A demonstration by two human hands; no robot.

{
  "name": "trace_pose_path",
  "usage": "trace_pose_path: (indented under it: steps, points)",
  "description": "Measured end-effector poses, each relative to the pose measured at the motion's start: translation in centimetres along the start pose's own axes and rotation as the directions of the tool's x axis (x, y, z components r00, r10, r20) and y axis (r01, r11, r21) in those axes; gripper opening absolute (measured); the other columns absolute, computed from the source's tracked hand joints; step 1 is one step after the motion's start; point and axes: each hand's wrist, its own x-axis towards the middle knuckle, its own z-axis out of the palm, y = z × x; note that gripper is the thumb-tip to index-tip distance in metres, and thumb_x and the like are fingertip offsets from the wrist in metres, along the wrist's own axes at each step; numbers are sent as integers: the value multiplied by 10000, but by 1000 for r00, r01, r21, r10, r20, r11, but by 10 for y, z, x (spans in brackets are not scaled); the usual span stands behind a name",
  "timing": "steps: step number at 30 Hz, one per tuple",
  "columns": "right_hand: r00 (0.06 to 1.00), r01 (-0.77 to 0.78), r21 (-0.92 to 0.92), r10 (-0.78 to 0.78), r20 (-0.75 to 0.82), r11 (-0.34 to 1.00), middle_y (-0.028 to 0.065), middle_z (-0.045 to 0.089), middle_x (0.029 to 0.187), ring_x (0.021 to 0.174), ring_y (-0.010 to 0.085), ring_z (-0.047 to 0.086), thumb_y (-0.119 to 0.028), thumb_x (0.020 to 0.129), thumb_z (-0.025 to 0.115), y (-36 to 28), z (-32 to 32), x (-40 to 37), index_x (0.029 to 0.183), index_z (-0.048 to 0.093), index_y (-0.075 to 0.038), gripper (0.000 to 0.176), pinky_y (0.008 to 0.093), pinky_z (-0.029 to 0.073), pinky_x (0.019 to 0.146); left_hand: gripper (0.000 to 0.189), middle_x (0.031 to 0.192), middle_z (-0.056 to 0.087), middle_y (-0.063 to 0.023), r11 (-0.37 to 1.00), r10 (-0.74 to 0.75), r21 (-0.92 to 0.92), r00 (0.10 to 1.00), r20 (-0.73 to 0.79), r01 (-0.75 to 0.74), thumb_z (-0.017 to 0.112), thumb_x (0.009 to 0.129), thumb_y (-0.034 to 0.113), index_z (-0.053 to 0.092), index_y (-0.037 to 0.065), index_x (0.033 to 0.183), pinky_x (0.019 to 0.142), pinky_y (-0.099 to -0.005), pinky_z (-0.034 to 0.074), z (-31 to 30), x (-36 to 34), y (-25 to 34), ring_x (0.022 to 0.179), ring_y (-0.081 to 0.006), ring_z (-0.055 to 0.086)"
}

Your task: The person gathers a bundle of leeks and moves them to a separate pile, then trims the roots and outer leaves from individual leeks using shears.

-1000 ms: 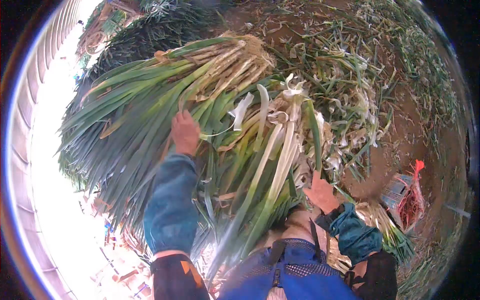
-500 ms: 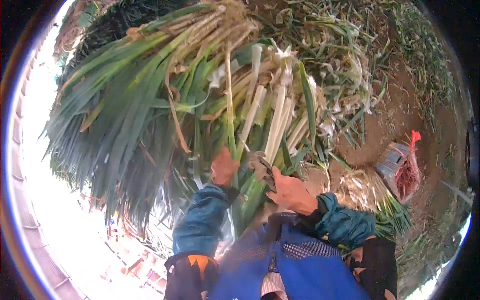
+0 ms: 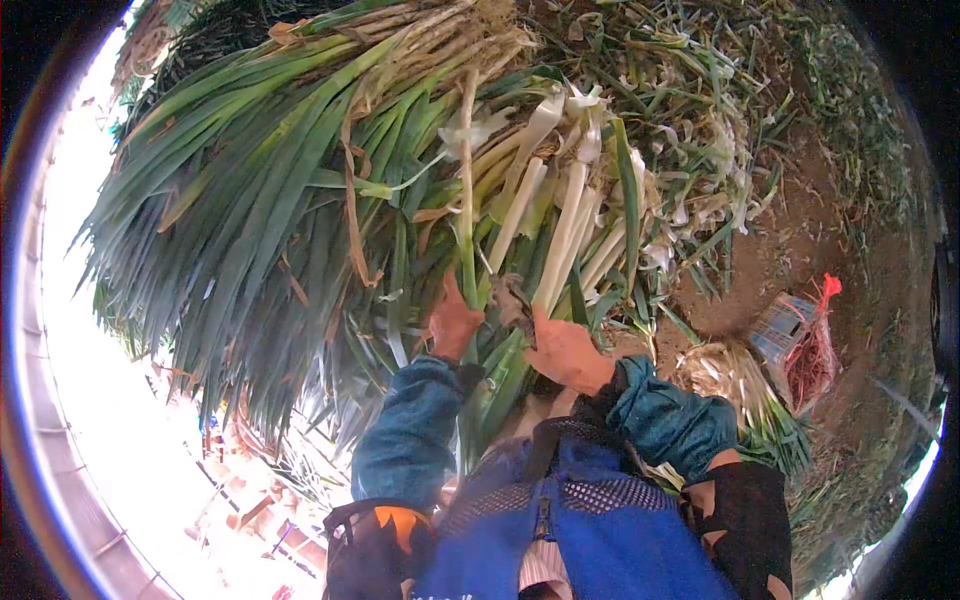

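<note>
My left hand (image 3: 455, 322) is closed around the green part of a leek (image 3: 467, 190), whose pale shank points away from me and whose leaves run down toward my lap. Just right of it, my right hand (image 3: 567, 350) is closed on a dirty grey tool that looks like an air blow gun (image 3: 513, 298). Its thin metal nozzle points up toward the leek's stalk. The grip is partly hidden by my fingers. Beyond my hands lie peeled leeks (image 3: 566, 225) with clean white shanks and loose strips of skin.
A large heap of unpeeled leeks (image 3: 260, 190) spreads on the left, roots at the top. Peelings (image 3: 690, 140) cover the soil at upper right. A small leek bundle (image 3: 745, 385) and a red mesh bag (image 3: 815, 360) beside a blue-grey box (image 3: 782, 328) lie to the right.
My left hand has shifted slightly right and up with the leek. My right hand has moved a little left and up, bringing the tool with it. The view has shifted slightly.
</note>
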Motion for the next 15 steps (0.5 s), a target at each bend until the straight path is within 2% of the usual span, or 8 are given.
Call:
trace_pose_path:
  steps: [1, 4, 6, 7, 9, 10, 12, 15]
  points:
    - [1000, -6, 25, 5, 24, 1000, 241, 582, 759, 745, 410, 586, -252, 749, 599, -1, -3, -3, 1225, 288, 86, 661, 465, 469, 631, 895, 928, 601, -222, 1000, -9, 1, 1000, 11, 9, 685, 628, 194, 214, 141, 1387, 719, -452, 474, -2, -1, 2, 847, -396, 595]
    - [994, -46, 54, 40, 98, 997, 238, 582, 764, 750, 406, 585, -258, 751, 604, -9, -20, -16, 1219, 296, 93, 662, 464, 467, 626, 735, 998, 533, -212, 983, 93, 165, 994, -51, -83, 700, 655, 214, 360, 103, 1298, 765, -458, 449, -2, 1, 0, 944, -401, 529]
    - [981, -108, 16, 104, 164, 994, 235, 582, 769, 746, 401, 584, -263, 754, 606, -11, -22, -29, 1221, 294, 101, 669, 463, 465, 618, 565, 1027, 480, -199, 962, 132, 257, 984, -123, -96, 701, 670, 240, 477, 64, 1158, 798, -470, 425, 7, 10, 1, 985, -399, 476]
    - [989, -89, 25, 86, 119, 996, 232, 584, 758, 731, 406, 586, -251, 745, 602, -7, -18, -31, 1164, 330, 76, 597, 474, 466, 619, 489, 1042, 454, -193, 949, 150, 300, 976, -157, -98, 702, 678, 253, 535, 45, 1088, 814, -476, 413, 13, 13, 1, 1005, -398, 450]
    - [999, -47, 45, 47, 17, 998, 225, 589, 736, 700, 414, 591, -227, 726, 593, 3, -8, -26, 1050, 401, 26, 453, 496, 467, 621, 407, 1043, 443, -187, 971, 87, 238, 966, -242, -27, 709, 663, 272, 584, 26, 962, 829, -482, 400, 24, 25, 13, 1004, -391, 438]
    - [999, -39, 42, 39, 8, 998, 223, 589, 731, 700, 411, 592, -230, 726, 592, 6, -8, -21, 1056, 400, 29, 462, 495, 468, 618, 374, 1043, 437, -184, 978, 54, 207, 958, -282, 6, 712, 656, 282, 608, 17, 899, 836, -485, 393, 26, 29, 19, 1003, -388, 432]
    - [1000, -21, 40, 22, -5, 999, 220, 590, 722, 701, 407, 595, -238, 725, 591, 9, -10, -8, 1070, 398, 36, 480, 492, 471, 613, 333, 1052, 439, -183, 965, 126, 259, 949, -289, -50, 697, 658, 271, 624, 13, 855, 839, -483, 391, 23, 22, 18, 998, -388, 437]
    - [993, -107, -56, 105, -50, 993, 215, 585, 726, 737, 399, 582, -279, 737, 613, 12, -14, 14, 1192, 330, 75, 643, 455, 463, 633, 281, 1092, 446, -196, 922, 283, 357, 888, -363, -148, 669, 665, 248, 632, 10, 811, 850, -469, 388, 19, -11, 2, 1012, -393, 431]
